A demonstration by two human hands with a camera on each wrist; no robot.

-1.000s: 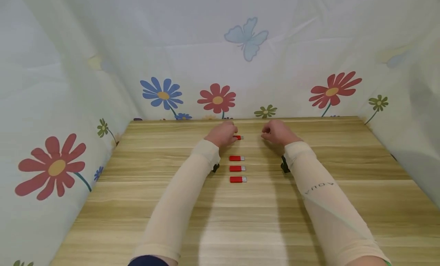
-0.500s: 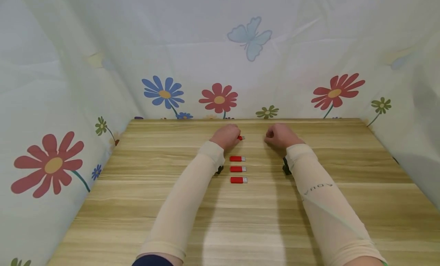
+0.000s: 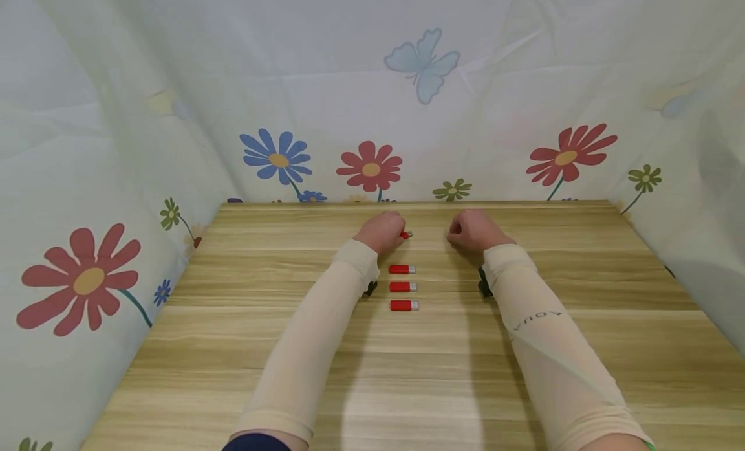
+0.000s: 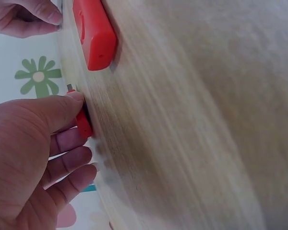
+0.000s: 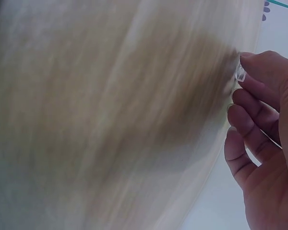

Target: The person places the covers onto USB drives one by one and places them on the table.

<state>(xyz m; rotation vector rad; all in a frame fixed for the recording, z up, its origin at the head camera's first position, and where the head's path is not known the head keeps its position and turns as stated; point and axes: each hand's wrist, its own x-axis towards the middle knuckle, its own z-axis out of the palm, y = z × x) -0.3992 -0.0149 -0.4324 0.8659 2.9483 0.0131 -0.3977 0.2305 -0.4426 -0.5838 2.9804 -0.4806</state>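
Observation:
My left hand (image 3: 381, 232) pinches a red USB flash drive (image 4: 82, 120) between thumb and forefinger near the far side of the table. Its metal plug points right, toward my other hand, and the fingers cover part of its body. In the right wrist view, my right hand (image 5: 266, 112) pinches a small clear plastic cap (image 5: 240, 74) close to the tabletop. A gap separates the two hands. Nearer to me, three red flash drives lie in a column: a far one (image 3: 402, 269), a middle one (image 3: 403, 286) and a near one (image 3: 404, 305), plugs to the right.
The wood-grain table (image 3: 419, 386) ends at a pale curtain (image 3: 326, 69) printed with flowers and a butterfly, which also hangs along both sides. Dark wrist-worn devices show under each sleeve cuff.
My left hand has shifted slightly right and now covers more of its flash drive. My right hand has come a little nearer to me. The three lying drives stay in place.

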